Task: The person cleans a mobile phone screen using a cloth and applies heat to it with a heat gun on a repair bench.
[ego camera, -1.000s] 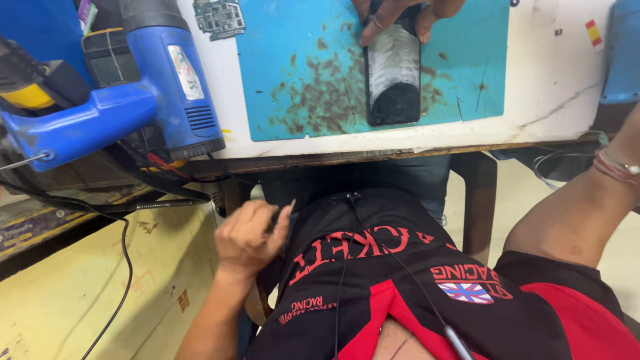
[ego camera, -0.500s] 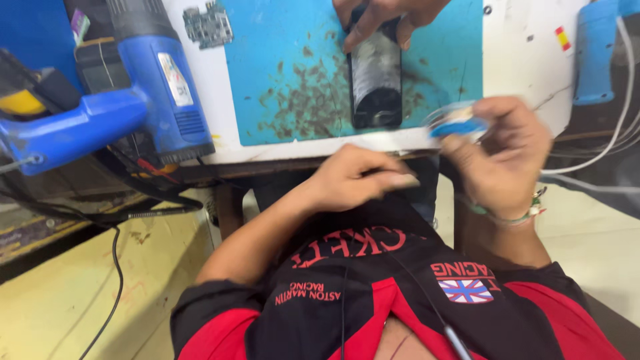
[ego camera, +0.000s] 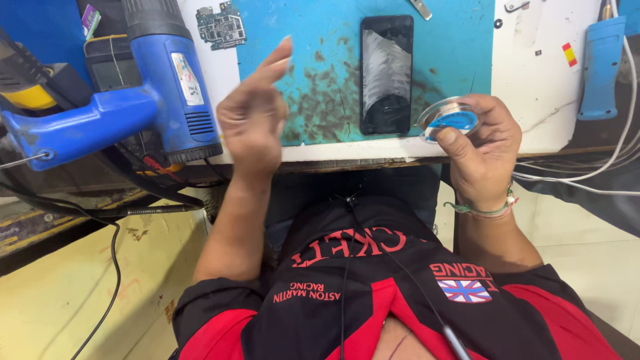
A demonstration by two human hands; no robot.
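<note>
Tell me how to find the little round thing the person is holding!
Start at the blue-green work mat on the white bench, where a dark phone lies flat. Just right of the phone's lower end, the right hand pinches a small clear round spool with a blue middle. It is the only round, see-through thing there; the phone is a black rectangle, and the left hand is empty.
</note>
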